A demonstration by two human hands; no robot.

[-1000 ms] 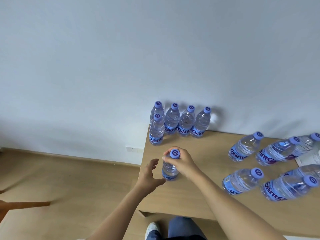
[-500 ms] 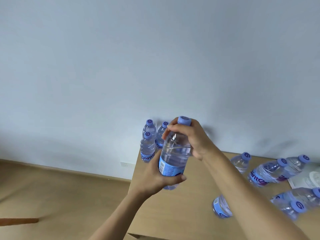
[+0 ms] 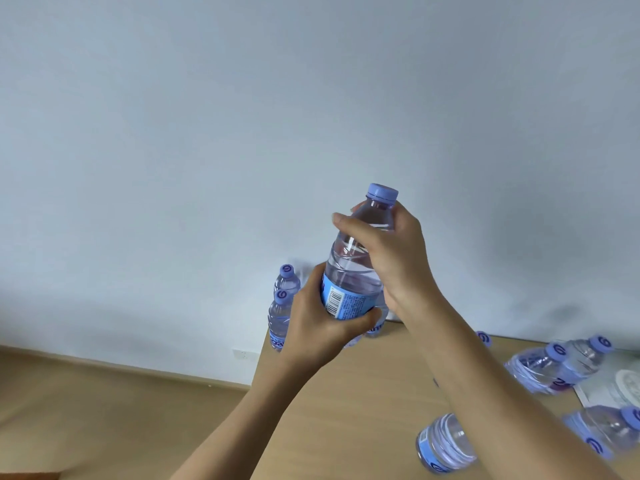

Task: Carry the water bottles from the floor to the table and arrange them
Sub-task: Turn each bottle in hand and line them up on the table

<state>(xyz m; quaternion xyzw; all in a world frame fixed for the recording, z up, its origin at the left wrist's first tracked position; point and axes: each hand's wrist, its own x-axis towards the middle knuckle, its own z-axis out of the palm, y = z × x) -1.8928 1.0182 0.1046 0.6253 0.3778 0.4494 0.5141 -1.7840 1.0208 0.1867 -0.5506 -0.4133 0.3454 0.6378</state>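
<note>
Both hands' grip: left hand low, right hand high on bottle.

bottle above table, wall behind

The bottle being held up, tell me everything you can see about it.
The held bottle is clear ribbed plastic with a lilac-blue screw cap on and a blue label showing a barcode and small print. It looks full of water or nearly so. It is raised in the air above the table, in front of the wall, roughly upright with its top tilted right. The left hand grips its lower body around the label; the right hand grips its shoulder just below the cap.
</note>
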